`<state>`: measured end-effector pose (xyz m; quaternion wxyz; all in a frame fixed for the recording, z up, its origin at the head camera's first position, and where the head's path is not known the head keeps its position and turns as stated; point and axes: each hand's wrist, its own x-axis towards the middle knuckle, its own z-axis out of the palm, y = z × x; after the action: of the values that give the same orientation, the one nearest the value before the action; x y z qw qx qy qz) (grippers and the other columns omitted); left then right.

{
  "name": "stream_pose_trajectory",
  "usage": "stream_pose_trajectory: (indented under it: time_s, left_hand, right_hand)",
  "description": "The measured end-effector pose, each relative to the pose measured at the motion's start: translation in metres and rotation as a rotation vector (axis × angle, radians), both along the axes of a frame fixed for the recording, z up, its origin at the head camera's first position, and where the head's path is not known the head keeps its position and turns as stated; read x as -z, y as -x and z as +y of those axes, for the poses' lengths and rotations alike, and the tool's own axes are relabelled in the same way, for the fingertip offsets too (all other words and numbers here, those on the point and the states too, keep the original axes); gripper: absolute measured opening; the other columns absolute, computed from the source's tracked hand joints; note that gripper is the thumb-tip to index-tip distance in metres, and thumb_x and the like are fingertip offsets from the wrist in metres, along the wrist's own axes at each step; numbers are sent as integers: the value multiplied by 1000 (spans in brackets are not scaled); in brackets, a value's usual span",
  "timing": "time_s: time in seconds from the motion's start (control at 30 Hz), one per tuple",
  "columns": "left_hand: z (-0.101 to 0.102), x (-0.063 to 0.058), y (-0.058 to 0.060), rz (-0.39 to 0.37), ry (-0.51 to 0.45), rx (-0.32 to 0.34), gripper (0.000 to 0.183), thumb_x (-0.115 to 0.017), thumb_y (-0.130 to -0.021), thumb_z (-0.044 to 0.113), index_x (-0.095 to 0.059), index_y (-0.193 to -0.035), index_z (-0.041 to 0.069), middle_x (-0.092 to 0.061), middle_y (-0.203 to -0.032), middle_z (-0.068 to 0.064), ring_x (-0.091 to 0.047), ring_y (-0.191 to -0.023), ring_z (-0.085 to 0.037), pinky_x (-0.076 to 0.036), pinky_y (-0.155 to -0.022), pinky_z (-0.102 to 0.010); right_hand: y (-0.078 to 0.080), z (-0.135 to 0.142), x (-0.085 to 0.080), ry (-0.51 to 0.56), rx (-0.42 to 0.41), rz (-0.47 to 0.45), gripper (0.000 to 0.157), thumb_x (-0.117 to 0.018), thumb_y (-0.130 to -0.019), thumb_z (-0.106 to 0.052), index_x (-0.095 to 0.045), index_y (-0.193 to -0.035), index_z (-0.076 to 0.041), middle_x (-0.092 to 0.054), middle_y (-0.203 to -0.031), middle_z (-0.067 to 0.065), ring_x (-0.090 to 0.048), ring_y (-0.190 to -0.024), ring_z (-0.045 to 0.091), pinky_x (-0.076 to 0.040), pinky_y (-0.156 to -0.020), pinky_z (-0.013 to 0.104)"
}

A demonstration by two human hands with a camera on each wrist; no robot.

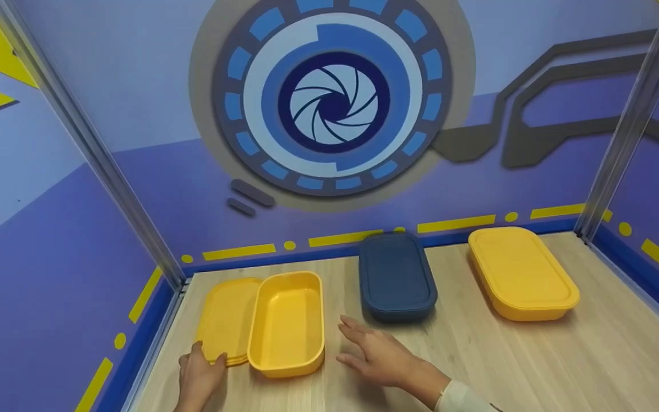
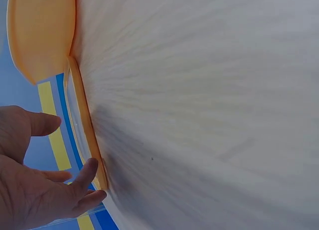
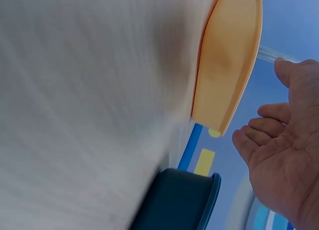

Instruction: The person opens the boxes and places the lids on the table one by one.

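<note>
From where I stand, the left hand [image 1: 199, 375] is at the near corner of a yellow lid [image 1: 229, 320], thumb and fingers spread apart, fingertips at its edge; I can't tell how firmly they press. The lid lies flat on the table [image 1: 467, 360], a thin, smooth, plastic-looking slab with rounded corners and a ridged rim. Just to its right sits the open box [image 1: 288, 326] in the same yellow, upright, deep and glossy inside, its walls flaring slightly toward a rolled rim. Whether lid and box touch, I can't say. The right hand [image 1: 378, 357] holds nothing; its fingers reach out loosely toward the box's right side, apart from it, and a pale sleeve [image 1: 461, 397] ends at the wrist.

Farther back stands the navy box [image 1: 397, 274], matte, its top bearing a raised rounded outline. Well to the right is the closed box [image 1: 524, 272], yellow and similarly shaped. The table has light, streaky wood grain. Behind, the blue-violet wall [image 1: 152, 189] carries a round emblem [image 1: 334, 106] of pale curved blades about a dark centre, with yellow dashes [image 1: 455, 223] along the bottom. Shiny metal-looking posts [image 1: 627, 114] mark the corners.
</note>
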<state>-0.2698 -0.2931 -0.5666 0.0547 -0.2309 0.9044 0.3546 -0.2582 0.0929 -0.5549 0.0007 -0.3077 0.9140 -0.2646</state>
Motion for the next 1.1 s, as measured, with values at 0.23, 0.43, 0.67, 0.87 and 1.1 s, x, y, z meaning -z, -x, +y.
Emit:
stream_pose_trajectory:
  time_s: [0.23,0.43,0.67,0.87,1.1]
  left_hand:
    - [12,-7,-7,50,42,-1,71,-58,-98,29,-26,-150,-8,-34,-135,-34,-47,-121,-48,-43,-104,-61]
    - [32,-17,-24,164,25,-23,44,-57,-99,35,-56,-125,-1,-56,-119,-23,-57,-103,-35,-51,-84,-47]
    - [52,-22,-43,58,-208,-30,44,-51,-102,44,-64,-100,2,-63,-83,-8,-57,-72,-19,-45,-61,-28]
    - [63,-16,-50,-65,-554,-34,52,-35,-107,47,-63,-102,3,-62,-77,-3,-55,-65,-17,-44,-62,-30]
    - [75,-9,-51,-101,-537,81,63,-24,-108,49,-67,-96,4,-70,-78,-3,-61,-67,-16,-52,-64,-30]
  right_hand:
    - [-7,21,2,-5,2,1,64,-47,-100,-56,-47,-148,-14,-42,-157,9,-49,-140,24,-46,-108,48]
    - [-14,40,1,5,32,-21,64,-45,-99,-60,-48,-148,-18,-44,-157,4,-50,-140,23,-47,-106,49]
    - [-21,69,-3,26,124,-87,57,-48,-99,-58,-50,-146,-26,-46,-155,-1,-49,-140,22,-45,-107,51]
    - [-25,89,-2,55,164,-53,58,-48,-98,-59,-52,-145,-25,-48,-154,-4,-51,-138,21,-47,-106,49]
    - [-28,109,-1,81,229,-34,61,-49,-97,-62,-54,-143,-22,-52,-151,1,-56,-134,22,-48,-104,50]
